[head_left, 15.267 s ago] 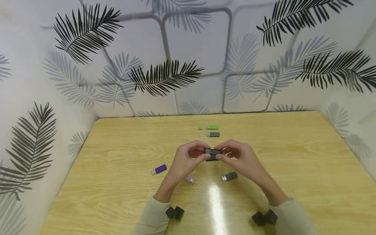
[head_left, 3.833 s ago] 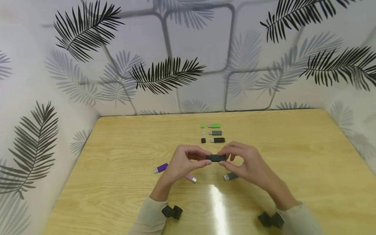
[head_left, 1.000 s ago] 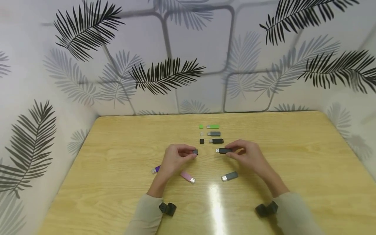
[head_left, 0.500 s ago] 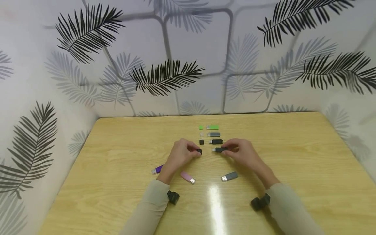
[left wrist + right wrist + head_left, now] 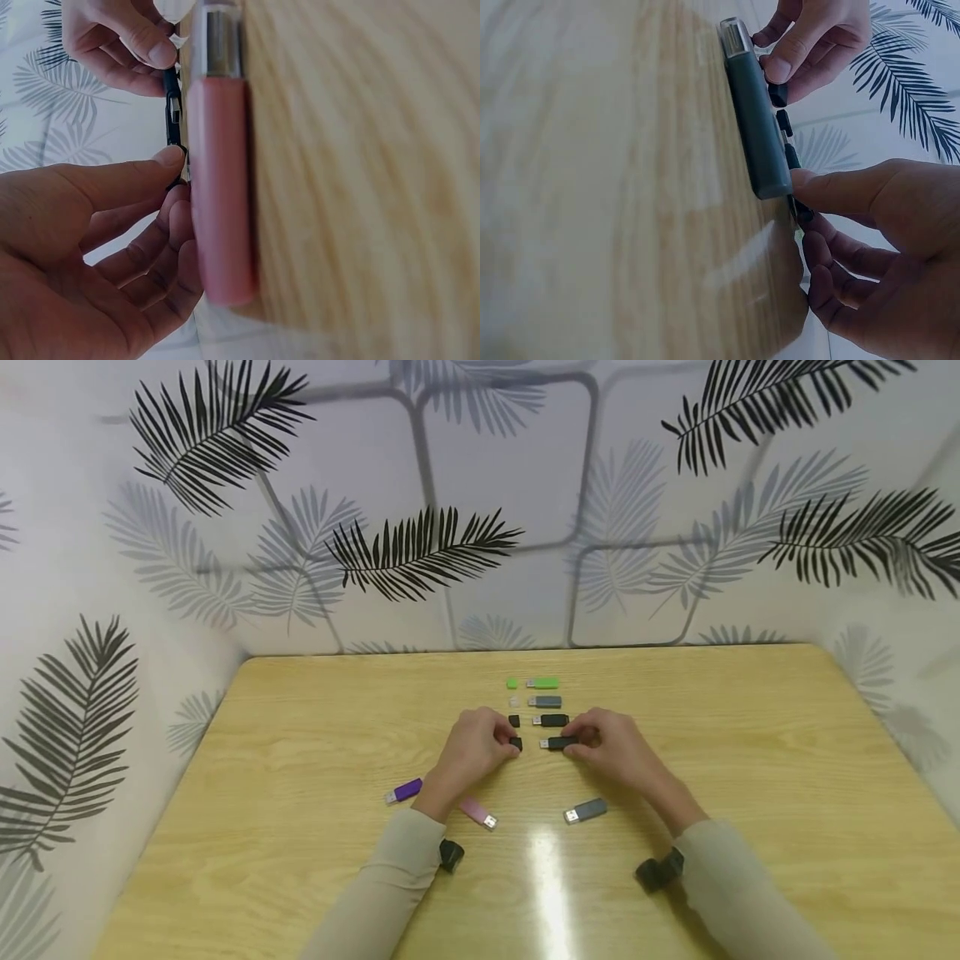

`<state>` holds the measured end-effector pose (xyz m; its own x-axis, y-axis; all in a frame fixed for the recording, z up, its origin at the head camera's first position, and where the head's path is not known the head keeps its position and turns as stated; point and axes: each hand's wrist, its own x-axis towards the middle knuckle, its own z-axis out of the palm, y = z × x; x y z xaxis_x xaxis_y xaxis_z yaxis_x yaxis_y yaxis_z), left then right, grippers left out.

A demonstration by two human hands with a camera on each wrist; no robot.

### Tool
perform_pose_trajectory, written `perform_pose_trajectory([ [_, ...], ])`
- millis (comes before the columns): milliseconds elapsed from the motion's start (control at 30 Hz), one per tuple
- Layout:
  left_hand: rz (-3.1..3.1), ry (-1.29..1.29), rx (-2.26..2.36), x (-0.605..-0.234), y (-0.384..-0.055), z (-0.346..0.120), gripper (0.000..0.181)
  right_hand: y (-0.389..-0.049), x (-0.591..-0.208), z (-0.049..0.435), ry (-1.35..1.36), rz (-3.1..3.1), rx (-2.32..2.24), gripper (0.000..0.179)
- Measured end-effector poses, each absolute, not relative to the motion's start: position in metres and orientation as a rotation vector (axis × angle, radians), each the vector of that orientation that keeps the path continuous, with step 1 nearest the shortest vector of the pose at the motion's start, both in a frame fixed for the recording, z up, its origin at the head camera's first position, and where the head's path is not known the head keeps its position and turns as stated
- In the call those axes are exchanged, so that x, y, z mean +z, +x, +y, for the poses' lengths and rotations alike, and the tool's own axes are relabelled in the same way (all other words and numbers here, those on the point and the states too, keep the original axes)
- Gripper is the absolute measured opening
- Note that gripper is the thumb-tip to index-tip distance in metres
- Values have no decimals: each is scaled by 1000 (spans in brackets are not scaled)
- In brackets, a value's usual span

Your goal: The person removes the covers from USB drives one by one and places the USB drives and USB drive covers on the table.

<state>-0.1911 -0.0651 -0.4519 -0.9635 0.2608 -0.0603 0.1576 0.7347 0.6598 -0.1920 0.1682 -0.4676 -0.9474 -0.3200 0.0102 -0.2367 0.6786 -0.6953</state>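
With thumb and fingers my left hand [image 5: 474,747] pinches a small black cap [image 5: 516,743], low at the table in the left column of caps. Across a short gap, my right hand [image 5: 613,752] pinches the back end of a black USB stick [image 5: 555,743], its metal plug pointing left towards the cap. Just behind them lie another black cap [image 5: 513,721] and black USB stick [image 5: 551,720]. In the right wrist view the held cap [image 5: 778,94] shows under the left thumb. Fingers partly hide both held pieces.
Farther back lie a grey USB stick [image 5: 545,702] with a clear cap [image 5: 513,702] and a green USB stick [image 5: 543,683] with a green cap [image 5: 512,683]. Nearer are purple [image 5: 406,791], pink [image 5: 477,813] and dark grey [image 5: 586,811] USB sticks on the wooden table [image 5: 300,877].
Earlier, a black stick and cap joined the row. The hands then held another dark stick together and pulled its cap off. Since then, both hands have moved the separate pieces down behind the row's front.
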Motion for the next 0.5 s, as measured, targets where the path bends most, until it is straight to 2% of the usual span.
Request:
perform_pose_trajectory([
  [500,2792,310,1039,-449,-192,-63,12,-195,-467,167,-469,2764,-1107,16],
])
